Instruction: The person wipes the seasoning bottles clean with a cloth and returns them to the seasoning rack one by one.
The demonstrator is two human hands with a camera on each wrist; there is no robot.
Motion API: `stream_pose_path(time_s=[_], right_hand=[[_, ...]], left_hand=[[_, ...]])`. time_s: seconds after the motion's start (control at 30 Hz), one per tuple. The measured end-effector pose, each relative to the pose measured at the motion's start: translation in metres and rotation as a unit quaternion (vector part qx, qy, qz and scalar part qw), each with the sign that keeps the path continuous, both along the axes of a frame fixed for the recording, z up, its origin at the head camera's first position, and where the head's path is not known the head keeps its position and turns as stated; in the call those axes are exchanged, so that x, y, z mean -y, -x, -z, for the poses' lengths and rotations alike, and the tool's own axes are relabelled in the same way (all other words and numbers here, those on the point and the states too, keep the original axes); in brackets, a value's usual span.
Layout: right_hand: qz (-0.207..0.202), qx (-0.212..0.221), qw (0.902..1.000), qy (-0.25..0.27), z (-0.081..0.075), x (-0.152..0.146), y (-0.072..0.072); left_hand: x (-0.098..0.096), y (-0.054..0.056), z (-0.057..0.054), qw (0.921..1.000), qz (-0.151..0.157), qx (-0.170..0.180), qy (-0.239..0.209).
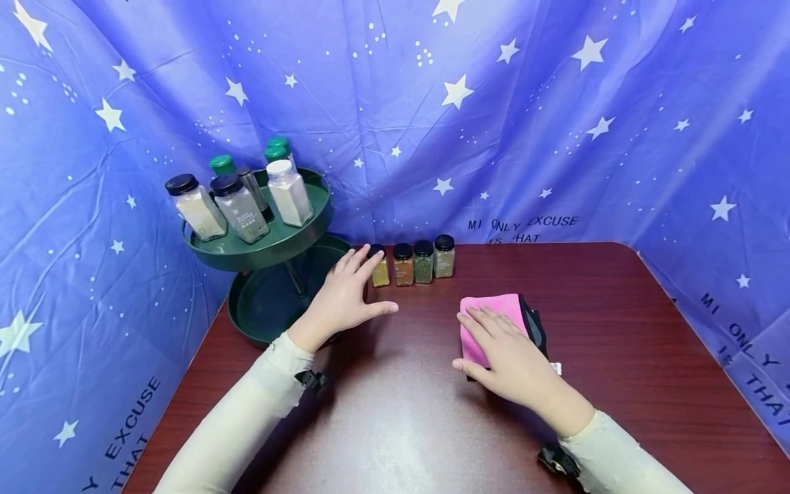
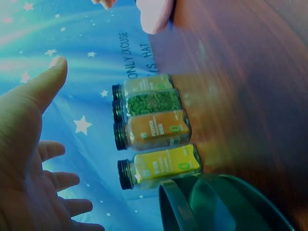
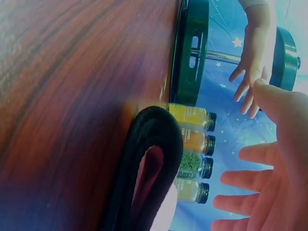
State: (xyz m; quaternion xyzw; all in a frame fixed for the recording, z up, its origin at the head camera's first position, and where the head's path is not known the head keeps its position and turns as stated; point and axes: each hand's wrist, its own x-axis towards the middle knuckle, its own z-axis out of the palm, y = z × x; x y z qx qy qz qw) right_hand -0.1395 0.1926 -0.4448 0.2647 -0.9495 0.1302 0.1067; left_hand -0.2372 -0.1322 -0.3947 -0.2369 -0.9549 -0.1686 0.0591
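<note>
My left hand point(image 1: 342, 298), fingers spread and holding nothing, is over the table beside a dark green two-tier stand point(image 1: 290, 241). Its fingertips overlap a black-capped jar of yellow spice point(image 1: 380, 274) in the head view; the left wrist view shows them apart from it. Beside that jar, in a row, stand jars of orange-brown spice point(image 1: 404, 271), green herb flakes point(image 1: 423, 269) and pale spice point(image 1: 444, 263). My right hand point(image 1: 518, 360), also spread, is above a folded pink cloth with black edging point(image 1: 474, 348), and the right wrist view shows its fingers off the cloth.
The stand's upper tier carries several jars, among them a black-pepper jar point(image 1: 243, 214), a white-capped jar point(image 1: 290, 195) and green-capped ones point(image 1: 222, 165). Its lower tier point(image 1: 247, 309) rests on the dark red wooden table point(image 1: 382, 412). A blue star-patterned curtain point(image 1: 395, 103) hangs behind.
</note>
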Motion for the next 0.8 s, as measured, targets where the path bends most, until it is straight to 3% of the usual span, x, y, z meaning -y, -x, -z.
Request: stream_pose_path(time_s=[0.27,0.57,0.8], right_hand=[[0.005,0.001,1.0,-0.002,0.001,-0.001,0.0],[0.006,-0.004,1.0,0.0,0.002,-0.002,0.0],[0.004,-0.007,1.0,0.0,0.004,-0.002,0.001]], left_hand=[[0.002,0.015,0.001,0.9995,-0.01,0.027,-0.007],[0.004,0.038,0.006,0.9978,-0.016,0.026,-0.058],[0.003,0.054,0.01,0.9948,-0.021,0.05,-0.086]])
